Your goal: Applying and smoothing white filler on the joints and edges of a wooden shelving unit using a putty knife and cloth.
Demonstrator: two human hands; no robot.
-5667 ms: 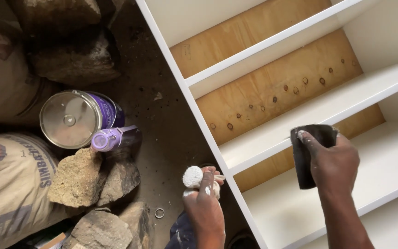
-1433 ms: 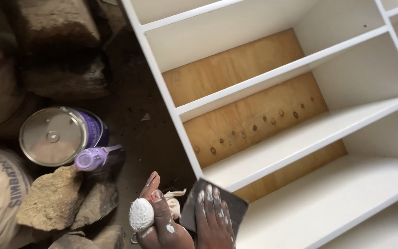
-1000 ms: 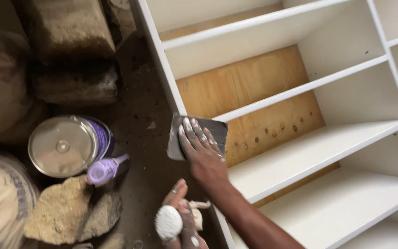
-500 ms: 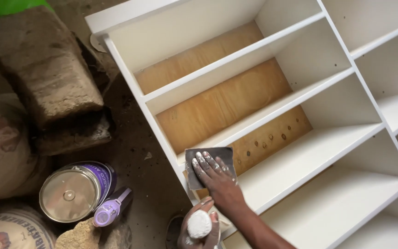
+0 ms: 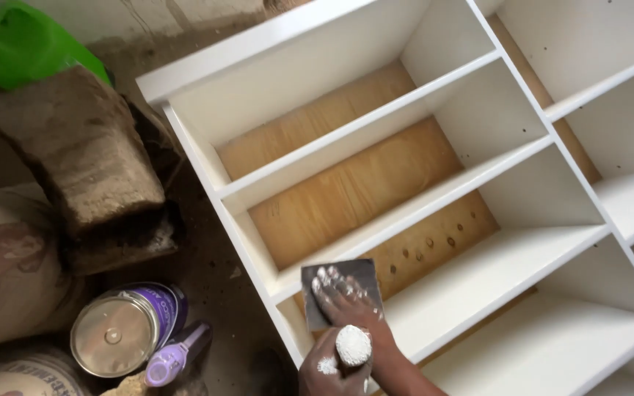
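Observation:
My right hand (image 5: 346,302) lies flat, fingers spread and dusted white, on a dark grey sheet of sandpaper (image 5: 340,273). It presses the sheet against the front edge of a shelf of the white cabinet (image 5: 478,275), close to the left side panel. Just below it, at the bottom edge of the view, my left hand (image 5: 324,370) is closed around a white lump of filler (image 5: 353,345). The cabinet lies on its back, showing a brown plywood back panel (image 5: 361,191) between the white shelves.
On the dirt floor to the left stand a round metal tin with a purple label (image 5: 122,334) and a small purple bottle (image 5: 174,356). Rough stone blocks (image 5: 82,161), filled sacks (image 5: 9,271) and a green plastic item (image 5: 27,44) crowd the left side.
My right hand has carried the sandpaper from beside my left hand up along the cabinet's left panel and now presses it on a shelf's front edge. My left hand still holds the white lump.

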